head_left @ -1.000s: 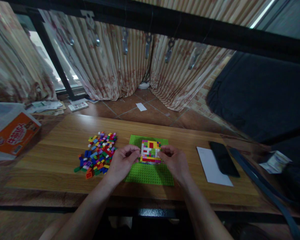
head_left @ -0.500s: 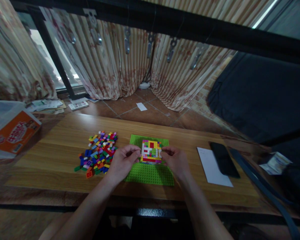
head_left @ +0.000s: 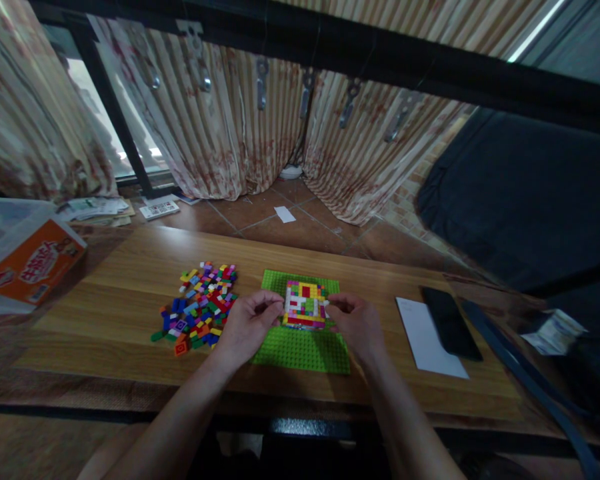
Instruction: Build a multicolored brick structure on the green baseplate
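Brick build [head_left: 306,305], btm. layers [head_left: 304,327] unclear

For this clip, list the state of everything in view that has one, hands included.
Build: bricks joined together.
Left hand: fingers curled in at the build's left side; grip unclear.
Right hand: fingers curled in at the build's right side; grip unclear.
Baseplate: flat, partly covered.
Loose bricks: piled, colours mixed.
Phone: flat, no lit screen showing.
Paper: flat, partly under the phone.
Curtains: hanging, parted at left.
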A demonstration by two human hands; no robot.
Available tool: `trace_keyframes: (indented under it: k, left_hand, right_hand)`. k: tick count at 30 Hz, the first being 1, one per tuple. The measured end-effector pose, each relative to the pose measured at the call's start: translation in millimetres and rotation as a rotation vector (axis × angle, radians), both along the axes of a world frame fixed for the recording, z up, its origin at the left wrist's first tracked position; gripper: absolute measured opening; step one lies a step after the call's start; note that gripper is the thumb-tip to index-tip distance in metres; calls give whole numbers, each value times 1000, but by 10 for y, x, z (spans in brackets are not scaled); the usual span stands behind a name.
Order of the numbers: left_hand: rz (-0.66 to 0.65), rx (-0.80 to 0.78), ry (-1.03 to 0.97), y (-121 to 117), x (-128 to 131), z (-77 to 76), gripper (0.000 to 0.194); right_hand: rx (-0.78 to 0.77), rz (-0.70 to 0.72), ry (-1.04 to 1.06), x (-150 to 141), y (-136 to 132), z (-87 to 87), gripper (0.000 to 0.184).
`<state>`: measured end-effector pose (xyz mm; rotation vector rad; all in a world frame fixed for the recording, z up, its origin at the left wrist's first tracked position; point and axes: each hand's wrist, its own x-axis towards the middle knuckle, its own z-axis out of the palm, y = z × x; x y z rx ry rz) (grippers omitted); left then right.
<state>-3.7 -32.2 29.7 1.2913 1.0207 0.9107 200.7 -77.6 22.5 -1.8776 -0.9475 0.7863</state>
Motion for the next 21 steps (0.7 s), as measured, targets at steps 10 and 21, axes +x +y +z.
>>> trace_keyframes:
  k: [10, 21]
  left_hand:
    - [-9, -6, 3, -12, -2, 28, 13]
    - [-32, 14, 32, -13, 4, 1, 14]
  right_hand:
    - [22, -21, 124, -58, 14, 26, 25]
    - [69, -14, 344, -37, 32, -23, 44]
